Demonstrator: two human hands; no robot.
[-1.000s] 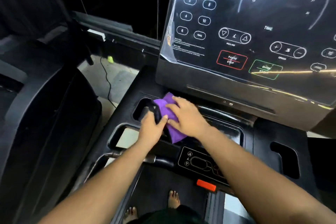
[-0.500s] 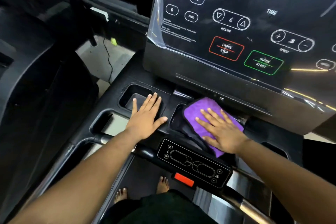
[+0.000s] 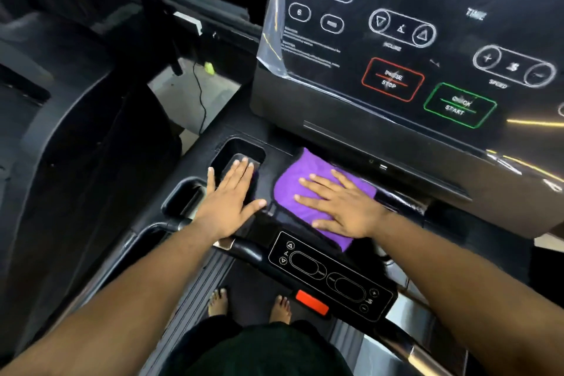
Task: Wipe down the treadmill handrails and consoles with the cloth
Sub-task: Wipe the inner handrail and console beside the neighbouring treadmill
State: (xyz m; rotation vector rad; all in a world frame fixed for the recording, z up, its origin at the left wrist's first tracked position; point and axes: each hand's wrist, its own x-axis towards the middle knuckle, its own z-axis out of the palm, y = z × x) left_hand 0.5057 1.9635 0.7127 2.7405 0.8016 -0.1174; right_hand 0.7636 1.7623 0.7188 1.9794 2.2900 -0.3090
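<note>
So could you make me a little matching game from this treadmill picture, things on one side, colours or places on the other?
Things:
1. cloth
2. pause/stop button
3. quick start button
4. left hand

Colours or places:
A. green outline
B. flat beside the cup holder
C. purple, under the right hand
D. red outline

Pairs: 1-C, 2-D, 3-A, 4-B
</note>
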